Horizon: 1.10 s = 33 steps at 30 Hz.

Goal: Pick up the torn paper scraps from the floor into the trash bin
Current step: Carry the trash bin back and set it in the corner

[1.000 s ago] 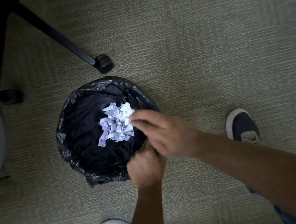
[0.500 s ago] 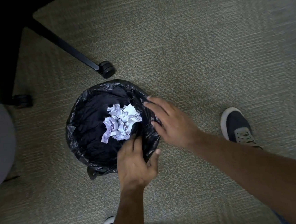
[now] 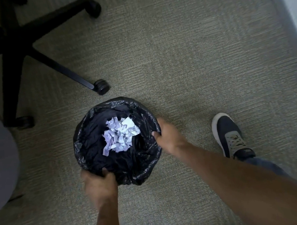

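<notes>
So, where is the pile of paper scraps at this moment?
In the head view, the paper scraps lie inside the trash bin, between the left hand and right hand on its rim.

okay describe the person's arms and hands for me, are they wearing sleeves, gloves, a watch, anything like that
Both forearms are bare as far as the picture shows: no sleeves reach into view. The left hand and right hand wear no gloves, and no watch, bracelet or ring is visible, though both hands are motion-blurred, so a thin ring could be missed.
</notes>
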Available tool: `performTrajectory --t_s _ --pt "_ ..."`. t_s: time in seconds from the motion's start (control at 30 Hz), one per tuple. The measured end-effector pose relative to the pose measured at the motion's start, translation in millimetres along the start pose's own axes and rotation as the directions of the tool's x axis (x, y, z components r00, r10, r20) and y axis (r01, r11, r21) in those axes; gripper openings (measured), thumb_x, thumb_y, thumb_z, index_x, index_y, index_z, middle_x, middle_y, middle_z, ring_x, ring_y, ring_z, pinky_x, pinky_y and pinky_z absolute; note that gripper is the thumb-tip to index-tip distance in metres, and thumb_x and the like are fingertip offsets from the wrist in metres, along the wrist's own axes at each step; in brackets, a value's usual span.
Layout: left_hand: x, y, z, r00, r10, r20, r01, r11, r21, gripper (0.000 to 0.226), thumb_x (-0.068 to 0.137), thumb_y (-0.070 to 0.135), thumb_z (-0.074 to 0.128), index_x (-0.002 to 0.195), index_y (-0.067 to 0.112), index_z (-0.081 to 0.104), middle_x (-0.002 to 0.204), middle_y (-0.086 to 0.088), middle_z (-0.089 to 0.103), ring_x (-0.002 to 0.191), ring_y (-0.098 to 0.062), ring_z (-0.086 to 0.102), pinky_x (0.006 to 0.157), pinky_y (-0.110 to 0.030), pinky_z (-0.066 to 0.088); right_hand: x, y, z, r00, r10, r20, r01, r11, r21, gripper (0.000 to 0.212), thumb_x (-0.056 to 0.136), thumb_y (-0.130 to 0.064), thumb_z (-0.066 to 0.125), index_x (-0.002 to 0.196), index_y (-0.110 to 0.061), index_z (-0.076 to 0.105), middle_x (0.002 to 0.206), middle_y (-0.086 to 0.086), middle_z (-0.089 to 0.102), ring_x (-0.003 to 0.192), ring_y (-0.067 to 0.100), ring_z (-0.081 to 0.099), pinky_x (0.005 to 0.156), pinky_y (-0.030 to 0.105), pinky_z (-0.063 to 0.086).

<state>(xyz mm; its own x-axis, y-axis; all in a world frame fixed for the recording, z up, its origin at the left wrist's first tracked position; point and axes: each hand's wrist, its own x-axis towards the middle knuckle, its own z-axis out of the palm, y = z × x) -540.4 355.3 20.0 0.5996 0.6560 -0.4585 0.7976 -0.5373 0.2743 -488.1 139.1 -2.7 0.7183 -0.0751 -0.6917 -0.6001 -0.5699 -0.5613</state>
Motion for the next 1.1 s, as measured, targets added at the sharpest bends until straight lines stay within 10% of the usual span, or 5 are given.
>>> performTrajectory --t_s 0.87,1.1 --pt "-154 276 -2 0.970 0.128 0.208 -0.082 0.973 -0.217 0.029 0.080 0.001 0.053 0.106 0.011 0.044 0.074 -0.002 0.054 0.061 -0.013 0.049 0.059 -0.028 0.039 -71 54 -252 0.940 0.254 -0.226 -0.147 0.903 0.404 0.039 0.096 -0.044 0.063 0.129 -0.032 0.046 0.120 -0.009 0.064 0.113 0.020 0.062 0.097 0.042 0.051" --pt "-212 318 -33 0.974 0.084 0.211 -0.014 0.949 -0.315 0.030 0.078 0.001 0.054 0.102 0.015 0.044 0.087 -0.009 0.061 0.073 -0.022 0.058 0.067 -0.031 0.046 -100 31 -322 0.934 0.266 -0.238 -0.160 0.909 0.386 0.036 0.100 -0.042 0.057 0.131 -0.026 0.049 0.120 -0.002 0.066 0.100 0.019 0.065 0.070 0.031 0.054"
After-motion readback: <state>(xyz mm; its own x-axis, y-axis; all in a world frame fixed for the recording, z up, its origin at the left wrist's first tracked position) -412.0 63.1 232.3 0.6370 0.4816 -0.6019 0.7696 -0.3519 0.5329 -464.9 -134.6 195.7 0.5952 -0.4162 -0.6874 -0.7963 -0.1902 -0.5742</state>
